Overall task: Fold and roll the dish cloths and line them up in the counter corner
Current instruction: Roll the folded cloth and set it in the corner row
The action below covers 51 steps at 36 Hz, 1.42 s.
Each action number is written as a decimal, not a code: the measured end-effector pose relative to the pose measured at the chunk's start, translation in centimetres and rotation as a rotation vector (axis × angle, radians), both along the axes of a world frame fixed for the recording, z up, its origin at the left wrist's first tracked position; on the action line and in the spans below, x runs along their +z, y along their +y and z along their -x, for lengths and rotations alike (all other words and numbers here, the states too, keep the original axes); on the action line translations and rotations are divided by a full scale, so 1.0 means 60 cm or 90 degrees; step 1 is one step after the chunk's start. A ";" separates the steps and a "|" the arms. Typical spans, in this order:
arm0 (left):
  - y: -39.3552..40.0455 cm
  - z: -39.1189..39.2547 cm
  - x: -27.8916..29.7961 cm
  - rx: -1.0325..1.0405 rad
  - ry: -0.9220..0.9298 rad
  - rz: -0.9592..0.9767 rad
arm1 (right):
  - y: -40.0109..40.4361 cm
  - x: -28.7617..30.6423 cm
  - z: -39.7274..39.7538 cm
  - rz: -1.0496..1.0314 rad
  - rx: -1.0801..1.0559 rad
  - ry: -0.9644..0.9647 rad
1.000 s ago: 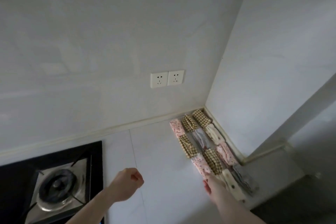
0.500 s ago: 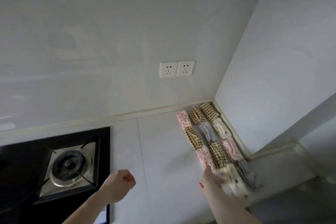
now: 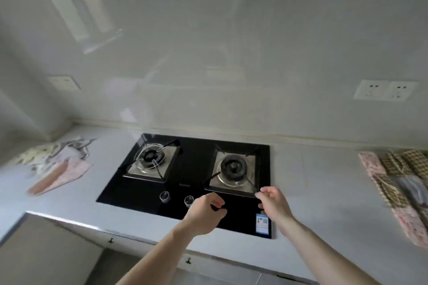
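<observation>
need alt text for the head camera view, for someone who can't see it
Two bare hands, left hand and right hand, hover empty over the front of a black two-burner gas hob on a white counter. Loose dish cloths lie far left; rolled cloths line the right edge.

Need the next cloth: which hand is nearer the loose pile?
Left. The left hand hovers over the stove's front, right of the loose pile; the right hand is farther right.
</observation>
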<state>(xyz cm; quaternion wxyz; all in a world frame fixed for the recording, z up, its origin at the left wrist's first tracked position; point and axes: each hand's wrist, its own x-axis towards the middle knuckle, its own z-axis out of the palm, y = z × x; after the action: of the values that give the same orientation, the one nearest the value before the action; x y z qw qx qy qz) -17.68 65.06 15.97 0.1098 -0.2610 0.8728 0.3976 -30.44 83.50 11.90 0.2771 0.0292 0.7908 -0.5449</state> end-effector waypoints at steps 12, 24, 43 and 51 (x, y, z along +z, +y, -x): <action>-0.251 -0.319 0.015 0.259 0.056 0.037 | -0.326 0.060 -0.214 0.021 0.411 0.143; -0.438 -0.491 0.012 0.412 0.070 0.081 | -0.600 0.061 -0.315 0.009 0.609 0.180; -0.822 -0.535 -0.045 0.420 -0.060 0.095 | -0.955 0.022 -0.333 -0.021 0.685 0.174; -1.032 -0.518 -0.103 0.325 -0.141 0.126 | -1.024 0.011 -0.331 -0.055 0.593 0.139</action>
<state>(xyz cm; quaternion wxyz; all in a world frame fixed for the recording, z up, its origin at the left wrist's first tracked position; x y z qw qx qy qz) 13.39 3.13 9.81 0.0745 -0.5236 0.7961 0.2942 -10.58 22.07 12.56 0.4053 -0.3744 0.7662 -0.3294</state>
